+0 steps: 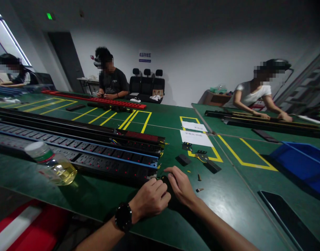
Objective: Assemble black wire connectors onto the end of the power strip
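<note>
Several long black power strips (104,161) lie side by side, with rows of sockets, small red marks and blue edges. At the right end of the nearest strip, both hands are close together around a small dark part with thin wires (163,177). My left hand (150,197), with a black watch on the wrist, is closed, its fingers curled beside the strip's end. My right hand (182,184) faces it with bent fingers, the index finger reaching further out. What either hand pinches is hidden. Right of them lie two bolts (199,177) and black end pieces (183,160).
A bottle of yellow liquid (56,167) stands by the strips. White papers (196,137) lie beyond my hands. At right are a blue bin (301,164) and a phone (288,216). Co-workers sit across the table, near a red rail (118,101) and other black strips (254,120).
</note>
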Demonstrator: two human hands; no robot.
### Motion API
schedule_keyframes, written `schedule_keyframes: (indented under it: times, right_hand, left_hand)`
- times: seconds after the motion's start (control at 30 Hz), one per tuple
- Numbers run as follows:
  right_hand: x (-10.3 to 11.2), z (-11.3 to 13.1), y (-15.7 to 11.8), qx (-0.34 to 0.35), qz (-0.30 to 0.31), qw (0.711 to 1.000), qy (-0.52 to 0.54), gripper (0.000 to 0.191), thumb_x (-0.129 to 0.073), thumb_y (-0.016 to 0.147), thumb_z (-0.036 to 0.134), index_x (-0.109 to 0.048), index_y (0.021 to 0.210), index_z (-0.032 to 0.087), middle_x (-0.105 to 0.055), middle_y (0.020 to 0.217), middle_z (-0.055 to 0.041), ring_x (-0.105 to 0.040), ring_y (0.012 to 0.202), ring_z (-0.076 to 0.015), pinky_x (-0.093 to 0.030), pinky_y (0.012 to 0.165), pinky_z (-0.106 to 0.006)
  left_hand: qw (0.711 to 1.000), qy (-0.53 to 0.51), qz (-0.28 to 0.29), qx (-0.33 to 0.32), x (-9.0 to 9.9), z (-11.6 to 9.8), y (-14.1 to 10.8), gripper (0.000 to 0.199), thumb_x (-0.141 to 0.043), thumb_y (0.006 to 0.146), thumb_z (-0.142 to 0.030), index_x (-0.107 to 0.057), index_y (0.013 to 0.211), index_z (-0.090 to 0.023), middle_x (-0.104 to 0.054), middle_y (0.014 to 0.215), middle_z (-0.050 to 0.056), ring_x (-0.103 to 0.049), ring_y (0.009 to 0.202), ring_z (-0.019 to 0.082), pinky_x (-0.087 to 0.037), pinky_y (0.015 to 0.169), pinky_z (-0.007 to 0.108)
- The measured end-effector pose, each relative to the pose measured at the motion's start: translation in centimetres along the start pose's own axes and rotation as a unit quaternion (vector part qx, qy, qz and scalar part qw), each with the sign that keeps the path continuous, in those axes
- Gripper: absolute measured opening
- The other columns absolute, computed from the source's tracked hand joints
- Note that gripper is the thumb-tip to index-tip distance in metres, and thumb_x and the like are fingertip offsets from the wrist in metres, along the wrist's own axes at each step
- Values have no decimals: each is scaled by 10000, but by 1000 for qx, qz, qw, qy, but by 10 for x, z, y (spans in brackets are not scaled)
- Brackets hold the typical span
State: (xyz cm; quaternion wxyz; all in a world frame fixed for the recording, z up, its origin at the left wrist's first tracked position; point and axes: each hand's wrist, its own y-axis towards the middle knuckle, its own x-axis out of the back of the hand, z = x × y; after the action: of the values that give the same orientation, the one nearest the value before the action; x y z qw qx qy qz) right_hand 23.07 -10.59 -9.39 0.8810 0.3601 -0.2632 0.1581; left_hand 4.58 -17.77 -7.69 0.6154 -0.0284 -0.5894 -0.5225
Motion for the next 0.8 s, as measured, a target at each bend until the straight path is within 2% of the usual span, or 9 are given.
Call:
schedule_keyframes:
  times: [0.1,0.17,0.47,0.7,0.8]
  right_hand:
    - [-1,-4,1,-28,-20,999,23,241,-429,1084,236,-670,1100,226,-717,973,-55,-707,898,-214,-539,805,-318]
    - [-2,-6,2,-40,-26,998,32,246,-431,1086,253,-675,1086,223,-728,973,-59,-713,905,-217,-544,813,-320]
    - [-2,-5,-1,-40,-2,998,43,254,-440,1091,289,-684,1109,221,-760,1015,-76,-727,942,-228,-565,859,-337]
    - [-3,-7,1,-37,11,999,27,264,-429,1095,290,-684,1091,220,-767,996,-67,-735,923,-224,-567,844,-335]
    - [-3,-7,0,-39,20,999,25,262,-428,1099,294,-679,1103,218,-766,1008,-68,-733,935,-224,-560,858,-340]
  left_hand:
    - [997,-6,-39,-72,0,-4,2,214,-608,952,-137,-523,767,-202,-507,721,-2,-474,677,181,-290,622,361]
    - [994,-13,-52,-93,1,-6,3,225,-608,946,-118,-522,754,-199,-496,707,-7,-455,657,172,-259,605,359]
    - [996,10,-62,-68,1,-11,3,238,-587,953,-119,-512,743,-203,-499,701,-8,-448,636,172,-262,603,365]
    - [996,8,-38,-83,0,-12,3,226,-602,958,-135,-519,760,-205,-497,693,-7,-468,640,172,-267,590,359]
    - [997,-5,-34,-68,0,-10,4,228,-619,951,-144,-518,757,-206,-508,702,-7,-489,658,173,-304,600,350]
